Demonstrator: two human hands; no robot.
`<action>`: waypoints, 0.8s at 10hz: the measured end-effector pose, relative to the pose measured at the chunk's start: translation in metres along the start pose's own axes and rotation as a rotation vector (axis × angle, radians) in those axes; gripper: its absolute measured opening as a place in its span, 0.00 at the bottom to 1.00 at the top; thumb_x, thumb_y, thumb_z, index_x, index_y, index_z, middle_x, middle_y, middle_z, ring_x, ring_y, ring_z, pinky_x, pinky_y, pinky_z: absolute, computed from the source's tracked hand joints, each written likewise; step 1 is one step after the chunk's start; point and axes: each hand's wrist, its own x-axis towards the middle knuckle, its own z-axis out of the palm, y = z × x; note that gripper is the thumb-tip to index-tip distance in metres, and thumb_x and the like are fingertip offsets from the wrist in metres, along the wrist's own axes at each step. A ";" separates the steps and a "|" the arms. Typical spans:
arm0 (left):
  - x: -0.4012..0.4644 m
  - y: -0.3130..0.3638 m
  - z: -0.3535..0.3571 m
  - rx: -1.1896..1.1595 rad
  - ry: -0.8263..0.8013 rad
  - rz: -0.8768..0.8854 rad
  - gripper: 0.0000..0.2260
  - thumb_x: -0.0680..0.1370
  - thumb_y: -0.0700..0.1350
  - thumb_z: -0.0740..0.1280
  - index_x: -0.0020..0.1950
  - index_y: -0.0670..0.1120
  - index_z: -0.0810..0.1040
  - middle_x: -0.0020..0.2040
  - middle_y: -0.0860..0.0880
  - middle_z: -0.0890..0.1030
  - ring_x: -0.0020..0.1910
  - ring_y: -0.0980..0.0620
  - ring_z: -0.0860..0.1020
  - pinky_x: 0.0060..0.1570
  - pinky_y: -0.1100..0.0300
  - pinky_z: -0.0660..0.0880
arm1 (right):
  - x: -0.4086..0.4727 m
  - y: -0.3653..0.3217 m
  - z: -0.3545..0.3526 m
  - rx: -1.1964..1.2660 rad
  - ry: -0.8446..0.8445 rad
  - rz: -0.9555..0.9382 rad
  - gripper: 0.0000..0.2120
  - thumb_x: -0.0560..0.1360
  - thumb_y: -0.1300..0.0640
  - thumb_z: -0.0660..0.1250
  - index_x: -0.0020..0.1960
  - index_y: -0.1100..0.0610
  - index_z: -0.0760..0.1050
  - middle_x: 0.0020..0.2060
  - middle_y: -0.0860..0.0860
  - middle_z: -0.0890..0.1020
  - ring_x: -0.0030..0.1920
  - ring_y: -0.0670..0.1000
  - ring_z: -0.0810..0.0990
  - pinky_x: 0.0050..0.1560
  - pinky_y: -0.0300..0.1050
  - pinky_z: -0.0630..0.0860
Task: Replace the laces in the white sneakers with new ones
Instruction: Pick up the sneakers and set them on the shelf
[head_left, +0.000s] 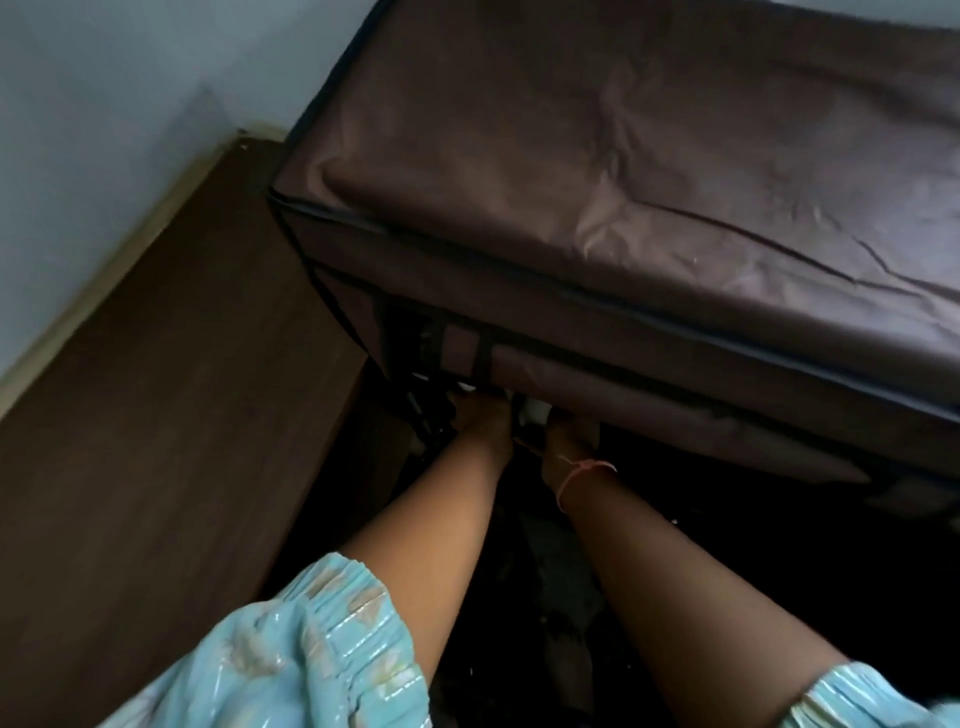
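Head view: both hands (524, 421) reach under the brown fabric cabinet (623, 182); grip cannot be told.

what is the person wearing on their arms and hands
Both forearms are bare. Short, glossy light-blue sleeves with gathered, elasticated cuffs and a pale beige pattern end above the elbows: the left sleeve and the right sleeve. A thin pink thread bracelet circles the right wrist. The left hand and right hand show no gloves; rings cannot be told.
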 end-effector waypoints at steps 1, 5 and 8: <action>0.000 0.002 0.001 -0.070 0.082 -0.062 0.26 0.79 0.56 0.62 0.76 0.52 0.64 0.71 0.42 0.71 0.66 0.40 0.73 0.66 0.43 0.71 | 0.010 0.010 0.006 0.007 0.062 -0.022 0.11 0.84 0.58 0.56 0.61 0.60 0.73 0.51 0.57 0.80 0.39 0.52 0.76 0.36 0.41 0.79; -0.164 -0.065 -0.120 0.142 0.284 -0.036 0.22 0.80 0.44 0.60 0.75 0.46 0.65 0.70 0.40 0.72 0.66 0.39 0.73 0.65 0.50 0.70 | -0.093 0.133 -0.041 -0.219 0.498 -0.072 0.17 0.78 0.54 0.64 0.65 0.59 0.74 0.57 0.62 0.79 0.58 0.64 0.77 0.58 0.52 0.74; -0.243 -0.069 -0.245 -0.001 0.374 -0.050 0.22 0.79 0.41 0.60 0.74 0.48 0.65 0.67 0.42 0.75 0.62 0.42 0.75 0.65 0.46 0.71 | -0.206 0.206 -0.031 -0.379 0.267 -0.105 0.15 0.79 0.56 0.60 0.66 0.56 0.71 0.56 0.59 0.78 0.51 0.55 0.78 0.50 0.48 0.73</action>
